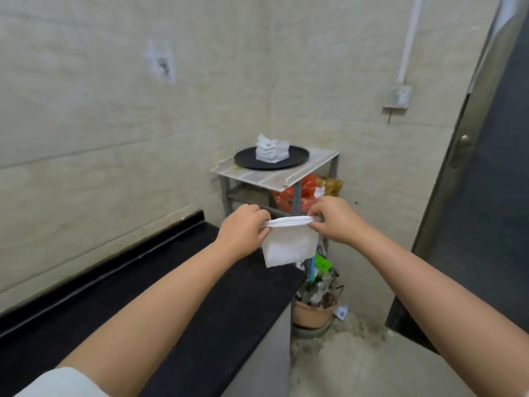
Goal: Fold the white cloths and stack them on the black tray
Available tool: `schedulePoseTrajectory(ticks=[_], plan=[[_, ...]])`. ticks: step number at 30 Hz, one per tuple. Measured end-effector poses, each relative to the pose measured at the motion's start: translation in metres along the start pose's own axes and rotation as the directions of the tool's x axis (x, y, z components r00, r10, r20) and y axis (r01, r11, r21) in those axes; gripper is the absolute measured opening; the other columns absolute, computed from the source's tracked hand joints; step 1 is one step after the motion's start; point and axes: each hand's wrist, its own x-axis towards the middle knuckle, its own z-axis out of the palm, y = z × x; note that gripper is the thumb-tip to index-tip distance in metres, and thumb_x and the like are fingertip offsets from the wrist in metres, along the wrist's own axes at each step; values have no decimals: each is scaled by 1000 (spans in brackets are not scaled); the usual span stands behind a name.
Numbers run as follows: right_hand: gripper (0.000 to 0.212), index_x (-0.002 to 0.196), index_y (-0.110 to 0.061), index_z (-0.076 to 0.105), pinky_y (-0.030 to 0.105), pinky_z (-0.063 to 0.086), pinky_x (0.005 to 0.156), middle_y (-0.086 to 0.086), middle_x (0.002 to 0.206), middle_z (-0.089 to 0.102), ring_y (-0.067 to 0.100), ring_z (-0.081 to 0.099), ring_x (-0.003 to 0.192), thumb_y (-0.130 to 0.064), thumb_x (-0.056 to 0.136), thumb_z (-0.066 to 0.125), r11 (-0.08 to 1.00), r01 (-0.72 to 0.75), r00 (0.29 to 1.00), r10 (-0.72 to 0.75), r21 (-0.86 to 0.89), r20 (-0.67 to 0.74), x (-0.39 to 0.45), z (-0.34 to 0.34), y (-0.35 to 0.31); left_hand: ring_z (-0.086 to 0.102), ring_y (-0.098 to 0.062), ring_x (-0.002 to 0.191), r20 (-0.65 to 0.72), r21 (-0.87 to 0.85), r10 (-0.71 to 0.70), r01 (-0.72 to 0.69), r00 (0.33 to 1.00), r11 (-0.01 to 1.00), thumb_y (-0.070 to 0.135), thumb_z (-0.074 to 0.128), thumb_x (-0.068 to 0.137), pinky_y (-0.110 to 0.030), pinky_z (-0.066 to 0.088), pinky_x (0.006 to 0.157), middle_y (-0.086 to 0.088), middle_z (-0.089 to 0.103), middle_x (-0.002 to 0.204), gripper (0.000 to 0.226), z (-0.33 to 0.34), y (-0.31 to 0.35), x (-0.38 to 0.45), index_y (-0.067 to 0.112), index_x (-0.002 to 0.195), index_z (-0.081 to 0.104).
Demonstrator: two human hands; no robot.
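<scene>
Hands (pixel 289 222) stretch cloth (pixel 289 247) over black counter (pixel 200 296) by tiled wall (pixel 86 124).

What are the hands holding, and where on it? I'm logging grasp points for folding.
A folded white cloth, pinched at its upper folded edge: left hand at the left end, right hand at the right end; the rest hangs free.

cloth (pixel 289 247): soft white fabric; tray (pixel 246 160): matt black; countertop (pixel 143 296): glossy black
</scene>
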Motion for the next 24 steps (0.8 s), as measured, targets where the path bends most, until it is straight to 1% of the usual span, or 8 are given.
schedulePoseTrajectory(ticks=[2, 4, 7, 10, 13, 16, 20, 24], plan=[[30, 55, -24, 51, 28, 37, 59, -3, 66, 48, 27, 53, 83, -13, 82, 58, 1000, -21, 1000, 21, -18, -18, 28, -8, 30, 48, -22, 111, -4, 9, 15, -14, 1000, 1000, 27, 50, 93, -34, 42, 85, -5, 57, 113, 26, 9, 7, 49, 14, 113, 58], [40, 48, -25, 38, 22, 27, 49, -6, 57, 40, 22, 47, 74, -9, 79, 57, 998, -70, 997, 70, -2, -25, 55, -12, 59, 51, -23, 110, -11, -30, 11, -12, 1000, 999, 26, 51, 91, -32, 41, 84, -6, 59, 113, 25, 19, 12, 95, 13, 112, 60], [13, 75, -8, 67, 27, 33, 56, 15, 77, 63, 30, 56, 81, -7, 80, 55, 994, -112, 993, 113, 10, -34, 107, -23, 106, 55, -25, 106, -31, -95, 7, -10, 1000, 995, 25, 53, 90, -32, 43, 83, -9, 61, 111, 26, 39, 12, 175, 13, 110, 62], [20, 95, 1, 68, 31, 43, 71, 20, 96, 69, 32, 62, 92, -8, 82, 56, 989, -139, 988, 143, 56, -56, 167, -41, 145, 55, -27, 106, -22, -125, -9, 6, 1000, 992, 25, 54, 89, -32, 43, 83, -10, 60, 110, 24, 50, 5, 250, 13, 109, 62], [22, 100, -3, 67, 32, 46, 75, 18, 99, 70, 32, 62, 95, -9, 82, 56, 992, -115, 990, 119, 60, -79, 229, -52, 174, 55, -27, 108, -25, -86, -34, 32, 999, 996, 25, 54, 89, -34, 43, 86, -10, 61, 112, 24, 52, -9, 318, 12, 108, 62], [19, 94, -2, 67, 28, 44, 65, 19, 95, 71, 31, 65, 90, -4, 79, 56, 986, -85, 989, 101, 141, -111, 293, -53, 201, 54, -30, 109, -37, -79, -112, 109, 993, 991, 24, 53, 90, -37, 46, 90, -12, 62, 115, 25, 58, -28, 377, 11, 109, 62], [19, 94, -1, 68, 27, 40, 71, 17, 100, 69, 27, 60, 92, -4, 79, 56, 971, -24, 986, 62, 239, -153, 377, -45, 231, 53, -29, 110, -57, -45, -216, 214, 975, 976, 21, 51, 92, -34, 43, 86, -12, 61, 117, 27, 71, -52, 440, 9, 114, 59], [18, 93, -2, 68, 31, 46, 78, 16, 100, 69, 29, 61, 96, -5, 81, 55, 943, 105, 982, -48, 317, -181, 468, -30, 253, 57, -32, 105, -178, -90, -399, 389, 899, 917, 17, 50, 92, -31, 42, 80, -13, 63, 114, 25, 85, -80, 497, 8, 113, 59]])
